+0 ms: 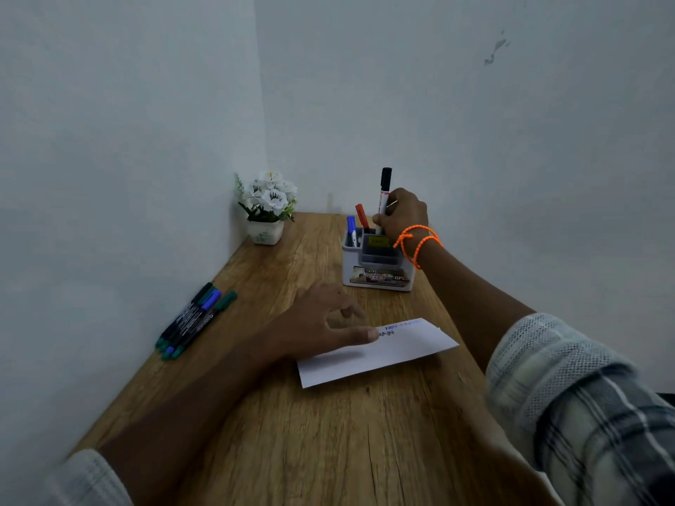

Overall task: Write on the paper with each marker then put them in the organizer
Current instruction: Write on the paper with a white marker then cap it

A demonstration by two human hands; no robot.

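At the far left of the wooden counter (328, 432), close against the wall, a bundle of dark markers (195, 320) with green and blue caps is laid side by side, touching one another. Further back, in the corner, a small white pot of white flowers (267, 210) is seen standing upright.

The left hand (321, 323) is held low over the middle of the counter, just at the left end of the paper (380, 354). Its grip is loose and holds nothing: the thumb is stretched out over the top edge of the paper, and the other fingers are slightly curled and blurred. Whether the thumb presses the sheet cannot be told. The paper lies flat, slightly skewed, and short strokes of blue and dark writing are seen near its upper edge.

Behind the paper, the white and grey organizer (378, 264) is placed upright on the counter. A blue-capped marker (351, 230) is seen standing in its left rear compartment, and a red-capped marker (362, 216) leans just beside it.

The right hand (403, 215), with orange cords around the wrist, is held directly above the back of the organizer. Its grip is closed around a black-capped marker (384, 191), which is held upright with the cap uppermost and its lower end down at the organizer's rear opening. The lower end is hidden by the fingers. A plaid sleeve (584, 414) is seen at the lower right.
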